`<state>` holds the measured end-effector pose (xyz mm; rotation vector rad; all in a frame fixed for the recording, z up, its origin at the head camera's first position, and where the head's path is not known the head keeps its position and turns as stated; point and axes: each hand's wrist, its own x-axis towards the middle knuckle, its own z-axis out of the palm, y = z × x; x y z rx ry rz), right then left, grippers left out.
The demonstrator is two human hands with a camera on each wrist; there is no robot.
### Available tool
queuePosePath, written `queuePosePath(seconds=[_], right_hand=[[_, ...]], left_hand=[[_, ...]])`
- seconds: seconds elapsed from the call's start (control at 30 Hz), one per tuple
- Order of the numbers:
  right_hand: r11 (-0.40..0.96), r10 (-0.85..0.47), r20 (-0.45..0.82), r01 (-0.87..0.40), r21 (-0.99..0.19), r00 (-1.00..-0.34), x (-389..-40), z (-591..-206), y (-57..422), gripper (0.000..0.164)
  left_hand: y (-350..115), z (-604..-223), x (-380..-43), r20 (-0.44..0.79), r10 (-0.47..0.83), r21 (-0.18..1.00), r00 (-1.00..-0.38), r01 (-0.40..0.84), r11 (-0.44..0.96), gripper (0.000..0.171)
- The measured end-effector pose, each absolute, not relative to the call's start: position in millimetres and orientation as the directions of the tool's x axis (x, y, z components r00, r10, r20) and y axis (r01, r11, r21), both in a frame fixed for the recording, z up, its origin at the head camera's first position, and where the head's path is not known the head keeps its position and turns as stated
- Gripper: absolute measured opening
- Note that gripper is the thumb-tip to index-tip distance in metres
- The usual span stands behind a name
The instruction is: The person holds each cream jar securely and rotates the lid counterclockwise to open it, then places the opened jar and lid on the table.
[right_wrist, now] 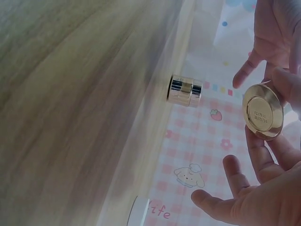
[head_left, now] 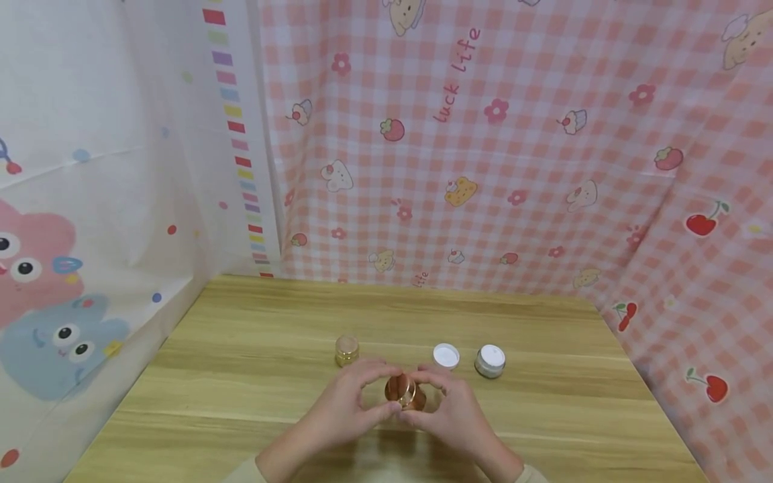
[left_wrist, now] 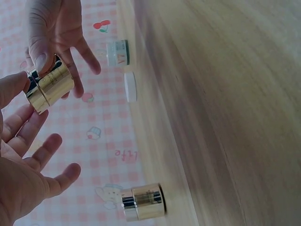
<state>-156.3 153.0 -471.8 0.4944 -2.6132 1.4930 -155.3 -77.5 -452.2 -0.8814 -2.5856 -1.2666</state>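
Note:
Above the table, both hands hold a shiny gold cosmetic jar tilted on its side. My left hand pinches the jar's left end between thumb and fingers. At the other end, the thumb and fingers of my right hand grip the jar near its base. A seam runs round the jar in the left wrist view, its two parts together. Small printed characters show on the round gold base in the right wrist view. The other fingers of both hands are spread away from the jar.
A second gold jar stands upright on the wooden table, beyond the left hand. Beyond the right hand lies a white lid, with a small white-topped jar to its right. Patterned cloth hangs behind the table.

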Motion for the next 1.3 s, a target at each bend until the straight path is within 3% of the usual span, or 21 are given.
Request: queuePosePath(seconds=[0.43,0.7,1.3], right_hand=[[0.486,-0.220,0.236,-0.316,-0.815,-0.947,-154.9,-472.8,151.0,0.046],[0.480,-0.220,0.235,-0.314,-0.819,-0.947,-155.0,-473.4,150.5,0.045],[0.488,-0.226,0.237,-0.320,-0.812,-0.945,-156.0,-472.2,149.0,0.050]], left_hand=[[-76.0,-455.0,-153.4,0.376,0.412,0.678,-0.830,0.549,0.488,0.045],[-79.4,-455.7,-152.7,0.354,0.425,0.687,-0.833,0.540,0.487,0.057],[-81.9,-456.7,-154.8,0.420,0.440,0.655,-0.794,0.600,0.459,0.050]])
